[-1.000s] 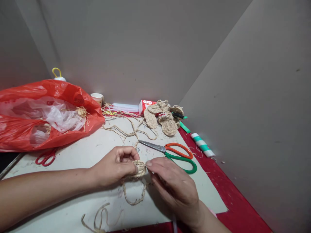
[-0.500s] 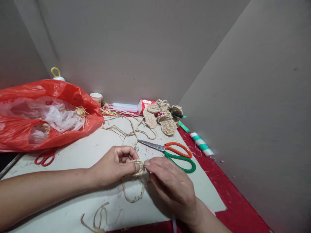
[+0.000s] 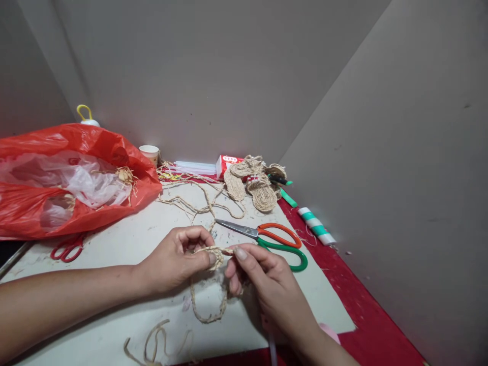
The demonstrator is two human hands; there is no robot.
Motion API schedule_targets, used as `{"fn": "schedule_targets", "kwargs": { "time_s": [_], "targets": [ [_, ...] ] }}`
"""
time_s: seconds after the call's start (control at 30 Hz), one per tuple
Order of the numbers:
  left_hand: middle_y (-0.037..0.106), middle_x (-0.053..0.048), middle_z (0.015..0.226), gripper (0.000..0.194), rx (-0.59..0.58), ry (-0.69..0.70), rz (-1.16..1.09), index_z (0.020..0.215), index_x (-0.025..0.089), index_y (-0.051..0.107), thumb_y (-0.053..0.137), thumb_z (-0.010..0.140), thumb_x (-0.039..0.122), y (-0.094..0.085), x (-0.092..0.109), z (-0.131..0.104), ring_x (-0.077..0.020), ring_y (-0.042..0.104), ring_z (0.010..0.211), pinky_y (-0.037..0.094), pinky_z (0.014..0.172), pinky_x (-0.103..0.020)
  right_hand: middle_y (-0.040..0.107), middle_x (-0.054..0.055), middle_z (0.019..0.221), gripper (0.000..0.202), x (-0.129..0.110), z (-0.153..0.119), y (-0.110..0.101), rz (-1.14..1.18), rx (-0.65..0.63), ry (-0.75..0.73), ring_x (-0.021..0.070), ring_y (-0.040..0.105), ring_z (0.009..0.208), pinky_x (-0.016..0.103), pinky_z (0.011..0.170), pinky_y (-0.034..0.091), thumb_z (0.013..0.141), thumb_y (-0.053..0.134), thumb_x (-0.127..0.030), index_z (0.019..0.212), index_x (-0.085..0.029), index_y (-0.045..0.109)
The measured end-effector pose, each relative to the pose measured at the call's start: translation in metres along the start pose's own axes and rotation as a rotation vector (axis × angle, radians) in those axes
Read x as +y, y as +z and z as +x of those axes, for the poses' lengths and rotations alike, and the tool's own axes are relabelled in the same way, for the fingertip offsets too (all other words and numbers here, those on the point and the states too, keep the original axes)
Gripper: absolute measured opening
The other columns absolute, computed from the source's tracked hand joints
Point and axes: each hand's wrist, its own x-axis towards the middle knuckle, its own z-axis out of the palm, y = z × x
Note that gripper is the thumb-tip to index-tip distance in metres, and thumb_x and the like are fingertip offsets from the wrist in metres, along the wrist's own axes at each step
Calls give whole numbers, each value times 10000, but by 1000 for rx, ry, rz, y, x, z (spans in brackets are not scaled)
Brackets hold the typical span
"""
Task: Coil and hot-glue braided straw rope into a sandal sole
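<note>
A small coil of braided straw cord [image 3: 218,258] is pinched between the thumb and fingers of my left hand [image 3: 183,259]. My right hand [image 3: 263,274] pinches the cord just right of the coil, between thumb and index finger, with a short stretch running between the hands. A loop of the same cord hangs down onto the white board [image 3: 312,305]. Beyond my hands lie large scissors [image 3: 253,232] with one orange and one green handle, their blades pointing left. More braided cord [image 3: 208,203] trails across the board behind the scissors.
Woven straw soles [image 3: 263,195] are piled at the back near a red box [image 3: 224,165]. An open red plastic bag [image 3: 141,188] is at left, with red-handled scissors [image 3: 67,249] below it. A paper cup [image 3: 150,153] and a green-and-white roll [image 3: 316,226] also stand out.
My right hand has turned, its thumb now showing on top, and moved slightly right. A stretch of cord now shows between it and the coil. My left hand still holds the coil.
</note>
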Motion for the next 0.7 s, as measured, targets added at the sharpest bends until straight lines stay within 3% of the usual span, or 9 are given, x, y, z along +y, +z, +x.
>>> {"fn": "schedule_targets", "kwargs": {
  "time_s": [0.1,0.17,0.27,0.37,0.5,0.7],
  "targets": [
    [405,84,552,114,-10,-14,-1,763,145,544,630,749,220,0,0,0,-65,289,530,234,504,-206,625,-9,531,325,0,1,0,33,-46,35,81,525,454,195,506,445,898,598,-425,703,-171,655],
    [408,84,545,129,-16,-33,-18,761,146,536,633,744,231,0,0,1,-64,291,522,230,498,-206,664,-1,587,241,1,0,-1,-79,5,-56,96,561,470,203,503,470,896,608,-372,759,-184,673],
    [425,81,553,153,-20,-52,-59,770,143,532,640,740,247,0,-1,1,-57,303,511,231,492,-201,724,26,712,116,3,-2,-2,-465,117,-486,141,654,583,234,577,523,902,582,-216,917,-198,696],
    [461,68,591,163,-21,-47,-82,785,138,536,646,743,251,0,-1,1,-55,342,523,258,503,-195,747,62,868,232,5,-3,-3,-736,145,-853,164,704,741,251,692,542,883,546,-68,1048,-188,656],
    [469,61,608,136,-5,-49,-85,784,134,547,644,744,220,1,-2,0,-56,361,532,282,510,-194,745,77,878,242,6,-2,-3,-830,150,-936,156,705,749,241,705,546,882,543,-43,1077,-165,618],
    [521,41,699,210,78,54,-95,943,146,613,650,738,170,3,-6,-2,-77,431,620,350,580,-200,754,121,933,245,12,-2,-5,-925,171,-1042,185,722,812,267,754,564,884,547,-46,1113,-118,595]
  ]
}}
